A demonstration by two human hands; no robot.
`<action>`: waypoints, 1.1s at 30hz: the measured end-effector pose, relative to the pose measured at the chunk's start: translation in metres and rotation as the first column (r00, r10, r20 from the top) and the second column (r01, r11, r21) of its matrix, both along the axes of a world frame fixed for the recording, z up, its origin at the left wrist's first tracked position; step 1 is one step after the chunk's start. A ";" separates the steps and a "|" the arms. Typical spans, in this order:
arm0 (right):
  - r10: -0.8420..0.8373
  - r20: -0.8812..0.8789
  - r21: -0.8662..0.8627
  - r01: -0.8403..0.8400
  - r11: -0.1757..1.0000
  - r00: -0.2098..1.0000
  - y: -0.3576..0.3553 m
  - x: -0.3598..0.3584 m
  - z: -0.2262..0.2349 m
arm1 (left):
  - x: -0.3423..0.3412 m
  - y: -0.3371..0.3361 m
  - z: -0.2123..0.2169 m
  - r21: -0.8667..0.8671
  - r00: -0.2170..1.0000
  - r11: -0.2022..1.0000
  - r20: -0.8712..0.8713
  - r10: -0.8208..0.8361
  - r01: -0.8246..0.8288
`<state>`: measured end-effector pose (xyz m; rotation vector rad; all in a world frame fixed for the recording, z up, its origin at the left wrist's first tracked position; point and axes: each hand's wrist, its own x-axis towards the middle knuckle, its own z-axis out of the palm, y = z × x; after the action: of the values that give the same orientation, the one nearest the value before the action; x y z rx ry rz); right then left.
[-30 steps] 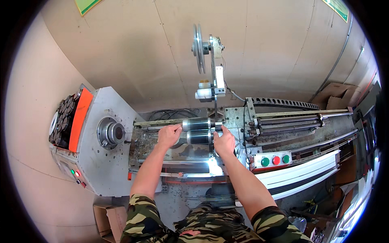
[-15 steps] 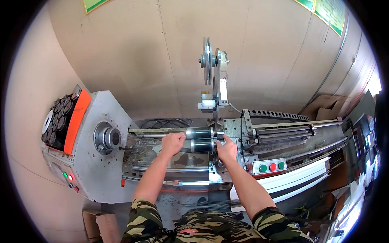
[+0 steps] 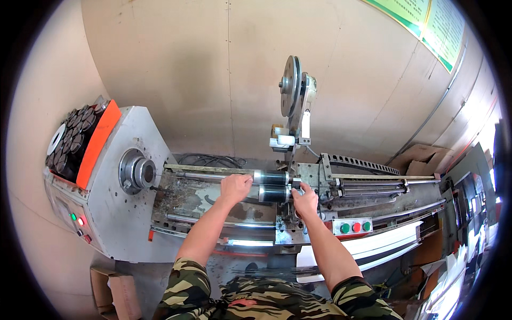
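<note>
Two short black rollers with silver ends, the far roller (image 3: pixel 271 177) and the near roller (image 3: pixel 274 193), lie side by side across the machine bed. My left hand (image 3: pixel 235 189) is closed with curled fingers just off their left ends; whatever it pinches is hidden. By their right ends, my right hand (image 3: pixel 305 201) has its thumb and index finger brought together around a small part that I cannot make out. Right behind the rollers, a metal carriage plate (image 3: pixel 308 173) bears an upright arm with a grooved pulley wheel (image 3: pixel 290 86) on top.
A grey headstock with a round chuck (image 3: pixel 143 173) stands at the left, topped by an orange-edged tray (image 3: pixel 98 144) of dark metal pieces. A button box (image 3: pixel 352 227) sits right of my right forearm. Guide rods (image 3: pixel 224 221) run along the bed; a cardboard box (image 3: pixel 122 296) lies lower left.
The view has shifted and tilted slightly. Both hands remain at the two ends of the rollers; the fingers of my left hand look more tightly curled than before.
</note>
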<state>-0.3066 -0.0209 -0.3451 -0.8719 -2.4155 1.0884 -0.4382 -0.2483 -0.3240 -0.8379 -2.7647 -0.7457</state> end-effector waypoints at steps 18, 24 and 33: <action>0.003 0.044 -0.012 -0.003 1.000 0.999 -0.008 0.003 0.005 | -0.003 -0.004 -0.010 -0.038 0.996 0.999 0.077 0.038 -0.035; 0.002 0.091 -0.088 0.006 0.996 0.996 -0.009 0.003 0.015 | -0.002 -0.004 -0.007 -0.078 0.997 0.997 0.072 0.026 -0.020; 0.015 0.092 -0.121 -0.004 0.993 0.996 -0.005 0.003 0.014 | -0.002 -0.001 -0.006 -0.098 0.998 0.995 0.054 0.023 -0.018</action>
<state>-0.3031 -0.0258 -0.3315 -0.9706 -2.4519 1.2346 -0.4399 -0.2494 -0.3298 -0.8174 -2.8741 -0.6445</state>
